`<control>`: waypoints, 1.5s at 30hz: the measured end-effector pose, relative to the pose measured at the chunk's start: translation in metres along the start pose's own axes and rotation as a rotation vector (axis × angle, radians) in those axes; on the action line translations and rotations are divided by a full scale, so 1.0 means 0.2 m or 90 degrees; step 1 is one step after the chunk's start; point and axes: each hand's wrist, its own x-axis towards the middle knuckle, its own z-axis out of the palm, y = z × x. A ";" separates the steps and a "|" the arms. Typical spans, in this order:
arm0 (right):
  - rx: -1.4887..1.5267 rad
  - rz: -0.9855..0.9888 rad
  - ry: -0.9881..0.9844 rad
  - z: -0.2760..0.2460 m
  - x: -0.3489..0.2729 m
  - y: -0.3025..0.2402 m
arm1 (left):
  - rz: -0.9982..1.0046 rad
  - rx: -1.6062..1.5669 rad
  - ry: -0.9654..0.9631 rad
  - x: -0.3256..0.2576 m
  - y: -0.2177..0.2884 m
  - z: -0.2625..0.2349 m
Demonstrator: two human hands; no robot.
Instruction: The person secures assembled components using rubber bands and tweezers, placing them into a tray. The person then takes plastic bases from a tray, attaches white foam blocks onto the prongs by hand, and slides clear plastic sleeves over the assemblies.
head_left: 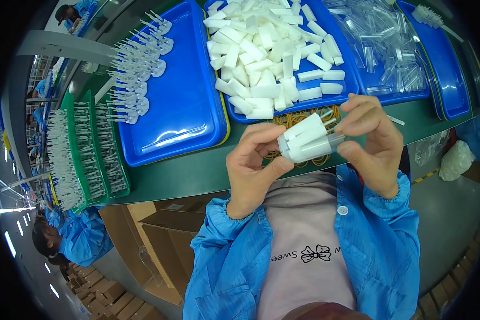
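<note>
Between my two hands, just above the table's near edge, is a small bundle of white blocks (pixel 306 137) with a clear plastic sleeve (pixel 333 141) at its right side. My left hand (pixel 252 165) is closed on the bundle's left end, thumb below and fingers above. The curled fingers of my right hand (pixel 376 146) are at the right end, with the thumb against the clear sleeve. A thin white stem shows near the right fingertips. How the pieces fit together is too small to tell. Tan rubber bands (pixel 325 114) lie behind the bundle.
A blue tray (pixel 213 136) at left carries white bristly pieces (pixel 138 80). Farther back are a tray of loose white blocks (pixel 261 48) and one of clear sleeves (pixel 376 53). Green racks (pixel 85 149) stand far left, a blue tray (pixel 456 104) far right. Co-workers sit at left.
</note>
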 end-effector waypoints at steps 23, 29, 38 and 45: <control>-0.101 -0.078 -0.038 -0.02 0.10 0.02 | -0.070 -0.082 0.041 0.00 -0.03 0.02; -0.470 -0.054 0.100 -0.32 0.28 0.23 | -0.061 -0.107 0.081 0.03 0.02 0.01; -0.677 0.031 0.093 -0.40 0.28 0.46 | -0.066 -0.126 0.061 0.02 0.01 0.01; 0.162 0.162 0.105 -0.19 0.17 0.10 | 0.051 0.051 0.021 0.02 -0.02 0.01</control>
